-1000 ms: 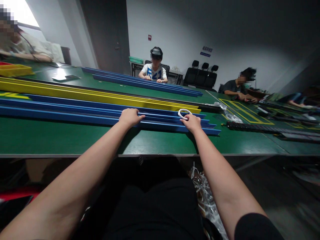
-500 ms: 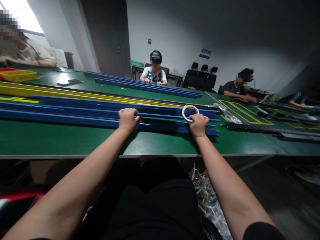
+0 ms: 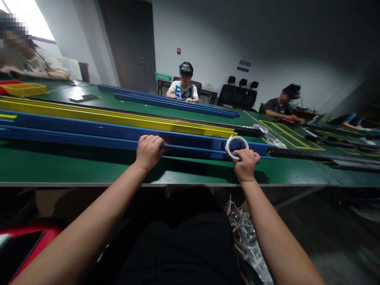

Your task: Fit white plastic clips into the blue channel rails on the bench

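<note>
A long blue channel-shaped profile [image 3: 192, 149] runs across the near part of the green table. My left hand [image 3: 149, 151] is closed around its near edge, left of the middle. Toward the right end my right hand [image 3: 247, 163] grips the same edge, and a roll of white tape [image 3: 227, 147] stands upright between its thumb and fingers. Directly behind lies another blue profile [image 3: 118, 130], partly covered by the front one. Beyond that is a yellow profile [image 3: 166, 123]. The fingertips of both hands are hidden behind the edge.
More blue profiles [image 3: 172, 105] lie farther back on the green table [image 3: 190, 173]. A yellow tray [image 3: 31, 89] stands at far left. Dark strips [image 3: 303, 154] and clear plastic wrap [image 3: 274, 138] lie to the right. Several co-workers sit around. White scraps [image 3: 246, 237] fill a bag below the table edge.
Both hands have come closer to me with the blue profile, the right one also shifting rightward with the tape roll. More of the yellow profile shows behind.
</note>
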Available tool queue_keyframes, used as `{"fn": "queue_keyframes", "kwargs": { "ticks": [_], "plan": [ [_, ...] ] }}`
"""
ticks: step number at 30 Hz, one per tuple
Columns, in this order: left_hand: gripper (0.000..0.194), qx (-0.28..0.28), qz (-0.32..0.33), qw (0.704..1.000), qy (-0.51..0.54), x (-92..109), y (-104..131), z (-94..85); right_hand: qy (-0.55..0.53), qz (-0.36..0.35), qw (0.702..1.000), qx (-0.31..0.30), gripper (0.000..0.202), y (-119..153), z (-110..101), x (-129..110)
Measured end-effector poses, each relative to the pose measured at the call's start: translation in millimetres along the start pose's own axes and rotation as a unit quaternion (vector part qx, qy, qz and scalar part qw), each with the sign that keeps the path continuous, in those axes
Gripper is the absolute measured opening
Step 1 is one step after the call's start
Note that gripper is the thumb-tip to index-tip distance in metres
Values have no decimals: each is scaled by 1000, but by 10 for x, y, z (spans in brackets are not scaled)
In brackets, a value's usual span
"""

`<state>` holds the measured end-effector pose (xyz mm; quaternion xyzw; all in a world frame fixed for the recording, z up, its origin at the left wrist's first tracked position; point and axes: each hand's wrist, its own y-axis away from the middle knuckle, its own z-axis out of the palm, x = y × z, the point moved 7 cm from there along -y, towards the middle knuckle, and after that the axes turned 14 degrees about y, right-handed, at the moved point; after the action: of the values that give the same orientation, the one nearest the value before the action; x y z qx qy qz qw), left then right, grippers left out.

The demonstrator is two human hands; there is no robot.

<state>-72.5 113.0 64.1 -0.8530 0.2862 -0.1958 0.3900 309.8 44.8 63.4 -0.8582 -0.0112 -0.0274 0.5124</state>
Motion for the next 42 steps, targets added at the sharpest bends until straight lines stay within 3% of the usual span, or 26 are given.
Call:
{"fn": "queue_keyframes", "kwargs": {
  "ticks": [5, 10, 16, 24, 31, 36, 39, 42],
  "plan": [
    [3, -2, 11, 1000, 13, 147, 161, -95, -10, 1, 1000, -7, 15, 171, -155, 26],
    [7, -22, 1, 999, 24, 308, 289, -124, -20, 4, 999, -46, 17, 300, -160, 99],
    [8, -87, -43, 994, 42, 426, 411, -27, -16, 15, 994, -111, 20, 416, -106, 202],
    [13, -115, -58, 990, 64, 531, 512, 89, -32, 5, 987, -159, 22, 524, 31, 325],
    [25, -135, -52, 986, 81, 500, 536, 177, -43, 3, 980, -194, 25, 636, 177, 351],
    [29, -168, -49, 980, 98, 485, 508, 150, -80, -1, 960, -268, 25, 531, 169, 345],
    [33, -172, -63, 977, 107, 363, 485, 46, -142, 10, 950, -277, 22, 415, 85, 269],
    [44, -149, -87, 982, 79, 129, 465, -105, -166, 29, 958, -231, 22, 283, -8, 54]
  ]
}}
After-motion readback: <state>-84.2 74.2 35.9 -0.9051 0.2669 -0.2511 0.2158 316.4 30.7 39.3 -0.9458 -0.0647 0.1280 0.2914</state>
